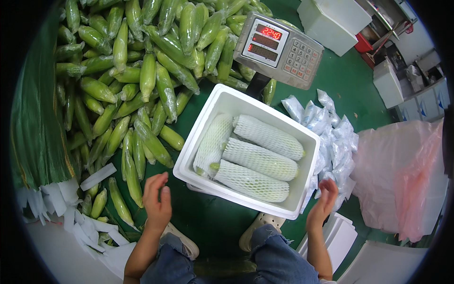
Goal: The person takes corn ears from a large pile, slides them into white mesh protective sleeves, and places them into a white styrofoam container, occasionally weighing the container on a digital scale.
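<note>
A white foam box (301,207) stands in front of me, below the display head of an electronic scale (278,49) with lit red digits. Inside lie several ears of corn in white foam netting (260,158), one of them upright along the left wall, the others slanting across. My left hand (157,198) hovers off the box's lower left corner, fingers apart, holding nothing. On the other side, my right hand (323,202) is raised by the box's lower right corner, also empty, its fingers spread and curved.
Plastic-wrapped ears of corn (152,78) are heaped at the left and top. Bagged ice packs (333,142) lie right of the box. White foam strips (88,230), a green woven sack (40,117), pink plastic film (418,184) and foam lids (340,241) surround the spot.
</note>
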### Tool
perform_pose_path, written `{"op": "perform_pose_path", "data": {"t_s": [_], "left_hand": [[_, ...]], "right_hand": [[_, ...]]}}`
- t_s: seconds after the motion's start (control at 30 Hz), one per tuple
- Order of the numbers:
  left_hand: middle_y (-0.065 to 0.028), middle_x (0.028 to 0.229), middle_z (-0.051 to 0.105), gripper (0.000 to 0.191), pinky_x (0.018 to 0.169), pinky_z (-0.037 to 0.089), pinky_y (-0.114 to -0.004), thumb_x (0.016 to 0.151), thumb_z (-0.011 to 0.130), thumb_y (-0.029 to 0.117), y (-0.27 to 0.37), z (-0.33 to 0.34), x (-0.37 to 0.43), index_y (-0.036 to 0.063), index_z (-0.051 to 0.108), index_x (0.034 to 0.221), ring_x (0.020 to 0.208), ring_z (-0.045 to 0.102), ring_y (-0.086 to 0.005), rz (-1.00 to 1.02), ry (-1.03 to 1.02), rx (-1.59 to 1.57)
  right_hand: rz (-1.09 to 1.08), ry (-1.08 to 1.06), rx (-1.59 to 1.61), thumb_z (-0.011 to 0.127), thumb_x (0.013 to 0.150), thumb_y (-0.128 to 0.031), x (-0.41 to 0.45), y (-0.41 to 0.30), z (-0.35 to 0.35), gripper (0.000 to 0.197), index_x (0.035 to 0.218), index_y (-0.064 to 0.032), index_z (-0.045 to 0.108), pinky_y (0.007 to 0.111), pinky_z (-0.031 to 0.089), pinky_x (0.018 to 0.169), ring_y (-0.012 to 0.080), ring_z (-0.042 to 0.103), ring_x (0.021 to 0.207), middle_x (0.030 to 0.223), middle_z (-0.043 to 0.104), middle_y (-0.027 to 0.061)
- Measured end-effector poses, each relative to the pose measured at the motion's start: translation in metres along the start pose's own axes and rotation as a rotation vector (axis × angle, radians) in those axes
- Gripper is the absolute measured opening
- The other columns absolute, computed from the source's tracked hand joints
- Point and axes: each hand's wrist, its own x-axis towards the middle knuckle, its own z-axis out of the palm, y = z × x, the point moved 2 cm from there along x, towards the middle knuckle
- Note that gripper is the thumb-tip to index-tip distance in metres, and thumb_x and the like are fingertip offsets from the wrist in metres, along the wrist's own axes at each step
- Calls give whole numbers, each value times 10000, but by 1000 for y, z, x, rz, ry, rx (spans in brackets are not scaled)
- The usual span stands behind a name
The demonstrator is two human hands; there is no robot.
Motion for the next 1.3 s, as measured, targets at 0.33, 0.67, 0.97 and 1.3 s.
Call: {"op": "perform_pose_path", "data": {"t_s": [0.33,0.67,0.97,1.3], "left_hand": [[-65,964,575,400,624,484,-312,648,622,35,14,20,-7,90,612,1044,765,588,-204,546,-295,26],[-97,964,586,294,712,489,-334,769,588,65,-94,-86,-109,61,602,1063,840,592,-259,-65,-253,381],[-177,1021,587,332,819,438,-386,820,577,184,-122,-201,21,91,557,1138,935,563,-312,-285,-169,602],[-113,1073,592,391,888,389,-322,837,571,214,-27,-408,165,25,517,1174,995,542,-263,22,392,254]], "right_hand": [[-738,-856,-646,680,713,-253,81,-43,241,468,1077,-12,511,450,414,801,355,529,931,1014,556,192],[-365,-1076,-563,605,773,-202,81,-73,234,247,889,8,546,334,432,676,251,557,709,727,564,148],[-308,-809,376,490,849,-362,81,-250,141,310,899,-57,460,282,467,636,182,550,694,698,474,87],[-374,-1553,212,550,845,-154,-186,-178,309,121,800,-42,532,356,435,534,302,549,564,647,529,130]]}}
